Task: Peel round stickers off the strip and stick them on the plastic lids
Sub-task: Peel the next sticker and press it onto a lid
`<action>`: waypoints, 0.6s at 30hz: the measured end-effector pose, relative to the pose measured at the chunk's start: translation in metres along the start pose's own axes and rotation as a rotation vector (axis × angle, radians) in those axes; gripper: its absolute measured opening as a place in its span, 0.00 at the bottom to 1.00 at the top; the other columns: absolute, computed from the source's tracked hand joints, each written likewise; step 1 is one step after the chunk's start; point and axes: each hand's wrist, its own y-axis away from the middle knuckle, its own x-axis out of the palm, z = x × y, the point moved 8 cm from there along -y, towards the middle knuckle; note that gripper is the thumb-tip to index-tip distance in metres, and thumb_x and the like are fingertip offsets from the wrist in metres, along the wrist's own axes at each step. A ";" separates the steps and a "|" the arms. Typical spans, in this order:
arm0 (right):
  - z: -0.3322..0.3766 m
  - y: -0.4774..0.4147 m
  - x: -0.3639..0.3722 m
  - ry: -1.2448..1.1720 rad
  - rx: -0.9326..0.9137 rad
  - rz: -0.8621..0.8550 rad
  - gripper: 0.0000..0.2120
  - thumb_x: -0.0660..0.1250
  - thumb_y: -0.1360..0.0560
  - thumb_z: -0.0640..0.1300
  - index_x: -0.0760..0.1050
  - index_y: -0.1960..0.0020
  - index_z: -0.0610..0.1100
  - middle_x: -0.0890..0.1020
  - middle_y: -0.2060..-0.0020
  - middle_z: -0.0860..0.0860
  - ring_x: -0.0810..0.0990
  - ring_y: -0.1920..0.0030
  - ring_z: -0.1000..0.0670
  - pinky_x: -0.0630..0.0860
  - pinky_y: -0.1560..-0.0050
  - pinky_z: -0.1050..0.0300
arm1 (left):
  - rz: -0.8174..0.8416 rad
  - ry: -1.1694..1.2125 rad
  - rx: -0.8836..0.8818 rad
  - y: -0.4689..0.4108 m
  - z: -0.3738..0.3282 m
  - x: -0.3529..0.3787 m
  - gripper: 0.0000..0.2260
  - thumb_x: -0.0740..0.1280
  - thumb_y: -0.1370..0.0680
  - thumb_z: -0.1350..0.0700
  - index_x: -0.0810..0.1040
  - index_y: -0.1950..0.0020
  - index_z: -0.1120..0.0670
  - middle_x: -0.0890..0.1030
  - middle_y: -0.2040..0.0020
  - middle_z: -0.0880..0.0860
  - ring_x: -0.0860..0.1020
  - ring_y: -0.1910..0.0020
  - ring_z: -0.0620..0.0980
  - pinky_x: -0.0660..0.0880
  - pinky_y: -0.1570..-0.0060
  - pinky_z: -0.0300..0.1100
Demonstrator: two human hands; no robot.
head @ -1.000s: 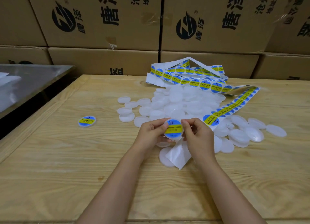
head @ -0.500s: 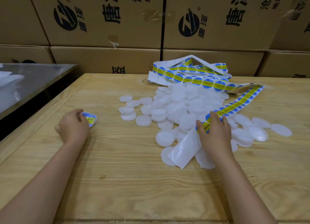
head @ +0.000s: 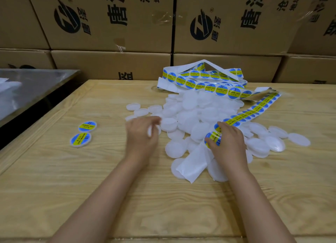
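1. Cardboard boxes (head: 109, 24) stand behind a wooden table (head: 72, 188).
2. Two stickered lids (head: 81, 140) lie together at its left.
3. Plain lids (head: 198, 108) overlap in one heap, too many to count.
4. One sticker strip (head: 254, 111) crosses the heap; the right hand (head: 228, 142) pinches its near end.
5. The left hand (head: 141, 133) is blurred at the heap's edge, fingers curled; its grip is unclear.

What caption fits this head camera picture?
Left hand reaches into the white lids while right hand pinches the sticker strip, two labelled lids aside.
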 end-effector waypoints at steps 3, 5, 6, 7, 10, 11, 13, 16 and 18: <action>0.002 0.001 -0.011 -0.095 -0.016 -0.091 0.22 0.70 0.27 0.42 0.72 0.35 0.40 0.77 0.38 0.46 0.69 0.36 0.42 0.63 0.37 0.53 | 0.235 0.271 -0.057 0.010 -0.039 0.050 0.13 0.64 0.27 0.62 0.79 0.44 0.55 0.83 0.53 0.50 0.77 0.52 0.46 0.70 0.44 0.45; 0.003 0.001 -0.017 -0.164 -0.007 -0.133 0.20 0.70 0.28 0.42 0.73 0.37 0.41 0.79 0.42 0.46 0.72 0.41 0.42 0.66 0.42 0.51 | 0.372 0.355 -0.119 0.021 -0.050 0.077 0.19 0.67 0.27 0.62 0.75 0.37 0.53 0.80 0.47 0.50 0.76 0.47 0.48 0.69 0.39 0.50; 0.004 0.001 -0.019 -0.203 -0.005 -0.140 0.20 0.71 0.28 0.42 0.72 0.38 0.41 0.79 0.43 0.46 0.73 0.42 0.41 0.67 0.44 0.50 | 0.417 0.381 -0.151 0.026 -0.052 0.086 0.22 0.68 0.27 0.61 0.72 0.34 0.51 0.79 0.45 0.49 0.76 0.44 0.48 0.68 0.37 0.52; 0.006 0.001 -0.020 -0.245 -0.011 -0.143 0.20 0.71 0.29 0.42 0.72 0.39 0.41 0.79 0.45 0.46 0.74 0.43 0.41 0.68 0.45 0.49 | 0.447 0.397 -0.175 0.030 -0.053 0.093 0.24 0.69 0.27 0.60 0.69 0.32 0.49 0.78 0.43 0.48 0.75 0.42 0.47 0.66 0.36 0.53; 0.012 0.002 -0.022 -0.314 -0.055 -0.129 0.17 0.72 0.29 0.43 0.72 0.43 0.41 0.80 0.49 0.47 0.76 0.47 0.42 0.71 0.47 0.47 | 0.457 0.416 -0.170 0.034 -0.055 0.097 0.27 0.68 0.26 0.58 0.65 0.30 0.43 0.77 0.43 0.45 0.73 0.40 0.44 0.64 0.35 0.54; 0.015 0.002 -0.021 -0.301 -0.076 -0.115 0.17 0.73 0.29 0.43 0.72 0.44 0.42 0.80 0.50 0.48 0.76 0.48 0.43 0.71 0.48 0.48 | 0.427 0.397 -0.133 0.033 -0.057 0.095 0.27 0.67 0.26 0.58 0.65 0.30 0.42 0.77 0.42 0.45 0.73 0.39 0.44 0.64 0.35 0.54; 0.020 0.002 -0.020 -0.247 -0.130 -0.086 0.14 0.72 0.29 0.44 0.74 0.46 0.43 0.80 0.52 0.51 0.76 0.50 0.44 0.69 0.50 0.51 | 0.307 0.279 -0.011 0.027 -0.060 0.083 0.24 0.66 0.26 0.59 0.68 0.33 0.42 0.74 0.37 0.47 0.70 0.37 0.47 0.62 0.35 0.52; 0.027 0.003 -0.018 -0.213 -0.191 -0.055 0.11 0.72 0.29 0.46 0.76 0.49 0.45 0.81 0.54 0.53 0.75 0.52 0.47 0.69 0.51 0.54 | 0.124 0.104 0.178 0.022 -0.069 0.069 0.18 0.67 0.28 0.63 0.80 0.41 0.49 0.78 0.41 0.49 0.73 0.40 0.50 0.61 0.42 0.46; 0.028 0.003 -0.017 -0.199 -0.212 -0.052 0.10 0.72 0.29 0.46 0.77 0.49 0.45 0.81 0.55 0.53 0.76 0.53 0.47 0.69 0.53 0.55 | 0.081 0.066 0.232 0.021 -0.072 0.067 0.12 0.68 0.29 0.64 0.82 0.48 0.52 0.82 0.49 0.48 0.78 0.45 0.50 0.61 0.45 0.47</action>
